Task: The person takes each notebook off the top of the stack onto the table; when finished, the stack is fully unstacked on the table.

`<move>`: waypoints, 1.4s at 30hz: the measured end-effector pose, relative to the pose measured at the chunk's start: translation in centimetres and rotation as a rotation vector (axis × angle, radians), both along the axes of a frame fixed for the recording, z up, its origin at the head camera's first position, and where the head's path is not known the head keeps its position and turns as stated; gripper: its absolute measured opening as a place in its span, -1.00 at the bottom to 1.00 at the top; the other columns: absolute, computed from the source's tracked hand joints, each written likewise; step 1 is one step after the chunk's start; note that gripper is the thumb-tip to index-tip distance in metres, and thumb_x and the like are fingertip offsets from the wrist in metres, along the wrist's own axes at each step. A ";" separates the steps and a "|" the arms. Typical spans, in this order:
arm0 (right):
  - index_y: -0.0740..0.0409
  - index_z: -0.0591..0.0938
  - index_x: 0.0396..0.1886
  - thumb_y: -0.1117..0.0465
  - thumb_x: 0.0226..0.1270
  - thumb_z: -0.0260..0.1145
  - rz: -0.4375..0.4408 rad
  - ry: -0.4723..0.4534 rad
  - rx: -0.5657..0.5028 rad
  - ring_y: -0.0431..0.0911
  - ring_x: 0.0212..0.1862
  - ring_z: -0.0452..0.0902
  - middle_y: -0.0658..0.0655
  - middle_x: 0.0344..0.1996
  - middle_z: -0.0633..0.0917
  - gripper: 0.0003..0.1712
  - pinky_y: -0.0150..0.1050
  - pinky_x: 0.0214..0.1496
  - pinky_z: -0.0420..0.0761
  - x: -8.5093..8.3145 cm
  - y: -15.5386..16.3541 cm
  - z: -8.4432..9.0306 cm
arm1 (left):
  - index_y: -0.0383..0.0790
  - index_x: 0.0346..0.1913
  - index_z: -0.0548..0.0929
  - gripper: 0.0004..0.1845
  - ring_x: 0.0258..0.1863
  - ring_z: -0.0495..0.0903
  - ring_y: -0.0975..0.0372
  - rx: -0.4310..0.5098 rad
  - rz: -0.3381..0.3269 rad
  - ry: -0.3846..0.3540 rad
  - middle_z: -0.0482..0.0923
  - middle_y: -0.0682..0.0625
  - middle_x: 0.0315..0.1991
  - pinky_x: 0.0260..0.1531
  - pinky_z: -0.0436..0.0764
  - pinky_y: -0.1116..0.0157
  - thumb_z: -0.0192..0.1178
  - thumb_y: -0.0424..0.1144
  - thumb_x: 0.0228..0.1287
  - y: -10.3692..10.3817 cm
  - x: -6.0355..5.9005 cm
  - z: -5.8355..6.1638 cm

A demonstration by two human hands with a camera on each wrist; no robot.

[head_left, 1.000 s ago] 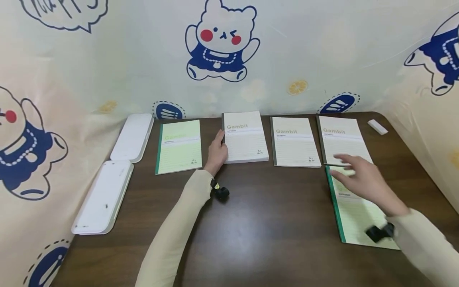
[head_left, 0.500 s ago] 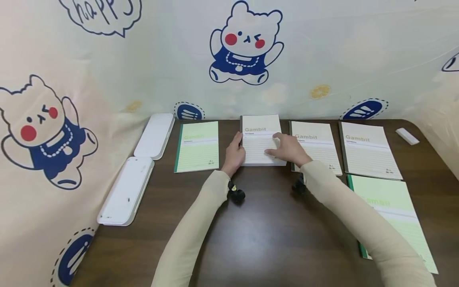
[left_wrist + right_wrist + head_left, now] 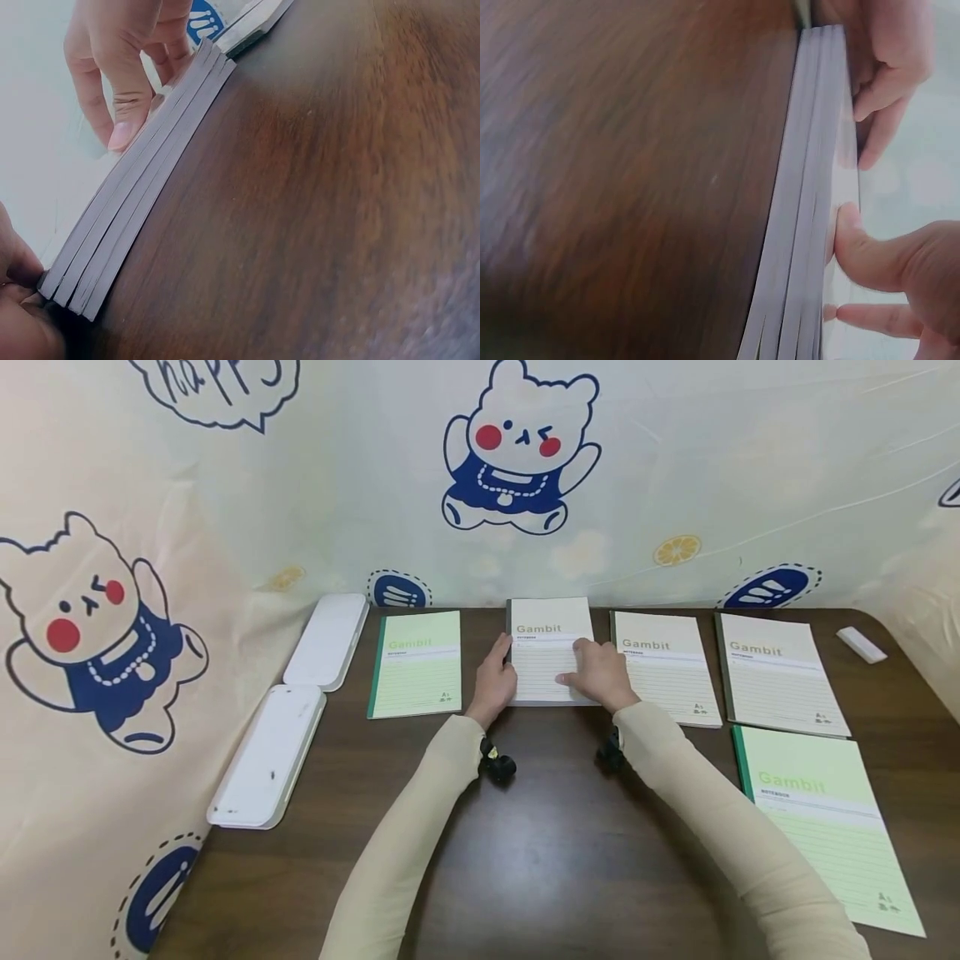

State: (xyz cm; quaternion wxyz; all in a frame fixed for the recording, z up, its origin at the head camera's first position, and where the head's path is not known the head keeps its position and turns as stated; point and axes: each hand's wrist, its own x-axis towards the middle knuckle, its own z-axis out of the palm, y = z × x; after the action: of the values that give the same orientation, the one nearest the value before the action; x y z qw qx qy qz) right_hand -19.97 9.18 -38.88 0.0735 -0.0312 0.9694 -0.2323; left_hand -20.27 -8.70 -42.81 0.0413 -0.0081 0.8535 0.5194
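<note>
A stack of several pale Gambit notebooks point(image 3: 547, 668) lies at the back middle of the table, its page edges point(image 3: 139, 180) facing me in the left wrist view. My left hand point(image 3: 492, 683) rests along the stack's dark spine, fingers reaching forward and fingertips at the cover's edge. From the other side my right hand point(image 3: 602, 675) lies over the right part of the top cover. Its thumb point(image 3: 855, 240) touches that cover, and one fingertip sits near the front edge. The right hand's outer fingers are partly hidden in the head view.
Left of the stack lies a green notebook point(image 3: 416, 667). On the right are a pale notebook point(image 3: 670, 681), another pale notebook point(image 3: 783, 681), a larger green notebook point(image 3: 832, 835) and a small white block point(image 3: 861, 644). Two white cases point(image 3: 327, 642) line the left edge; patterned cloth hangs behind.
My right hand has moved left from above the right-hand notebooks onto the stack's cover and settled there. The left hand stays at the spine. The head view has shifted.
</note>
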 end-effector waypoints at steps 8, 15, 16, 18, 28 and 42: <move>0.34 0.43 0.29 0.08 0.19 0.42 -0.015 -0.013 -0.075 0.33 0.21 0.43 0.40 0.20 0.53 -0.26 0.15 0.21 0.48 -0.6 1.3 0.2 | -0.11 0.53 0.06 -0.44 0.55 -0.07 0.20 0.019 -0.010 0.009 -0.03 0.02 0.56 0.52 0.01 0.21 -0.36 -0.31 0.50 -0.1 -0.1 0.0; 0.32 0.52 0.18 0.23 0.24 0.37 -0.039 -0.022 -0.155 0.17 -0.08 0.48 0.36 -0.08 0.60 -0.47 0.04 -0.04 0.55 -0.8 3.8 0.8 | -0.11 0.53 0.06 -0.38 0.55 -0.07 0.22 -0.023 -0.031 0.016 -0.04 0.04 0.57 0.51 0.05 0.23 -0.33 -0.41 0.42 0.2 -0.2 -0.3; 0.31 0.52 0.17 0.24 0.23 0.37 -0.039 -0.022 -0.164 0.14 -0.15 0.46 0.33 -0.16 0.59 -0.48 0.00 -0.11 0.54 -0.7 4.0 0.9 | -0.11 0.53 0.06 -0.38 0.55 -0.06 0.22 -0.022 -0.032 0.016 -0.04 0.04 0.57 0.51 0.05 0.23 -0.32 -0.41 0.42 0.2 -0.2 -0.3; 0.29 0.55 0.12 0.24 0.21 0.38 -0.043 -0.015 -0.174 0.09 -0.25 0.41 0.27 -0.30 0.57 -0.52 -0.08 -0.22 0.51 -0.7 4.3 1.2 | -0.11 0.53 0.06 -0.38 0.54 -0.06 0.22 -0.027 -0.033 0.016 -0.04 0.04 0.57 0.50 0.05 0.23 -0.32 -0.41 0.42 0.3 -0.2 -0.3; 0.41 0.59 0.02 0.30 0.32 0.25 -0.024 -0.147 -0.574 -0.25 -0.58 0.26 0.05 -0.50 0.37 -0.67 -0.40 -0.49 0.49 -1.4 5.1 1.1 | -0.13 0.53 0.05 -0.38 0.55 -0.07 0.21 -0.018 -0.030 0.013 -0.04 0.03 0.57 0.50 0.07 0.20 -0.31 -0.42 0.43 0.0 -0.2 -0.2; 0.29 0.51 0.21 0.43 0.33 0.20 -0.105 -0.144 -0.787 -0.28 -0.60 0.25 0.17 0.00 0.47 -0.56 -0.41 -0.56 0.35 0.2 6.5 2.1 | -0.14 0.52 0.08 -0.41 0.54 -0.01 0.17 -0.019 -0.024 0.028 0.01 0.02 0.55 0.49 0.11 0.18 -0.28 -0.38 0.45 -0.4 0.1 -0.1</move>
State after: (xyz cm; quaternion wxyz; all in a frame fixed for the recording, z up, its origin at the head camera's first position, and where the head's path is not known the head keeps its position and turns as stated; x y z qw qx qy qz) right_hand -19.78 15.72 -36.75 0.1119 0.0087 0.7990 -0.5907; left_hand -20.17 -9.07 -42.92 0.0357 0.0090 0.8589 0.5108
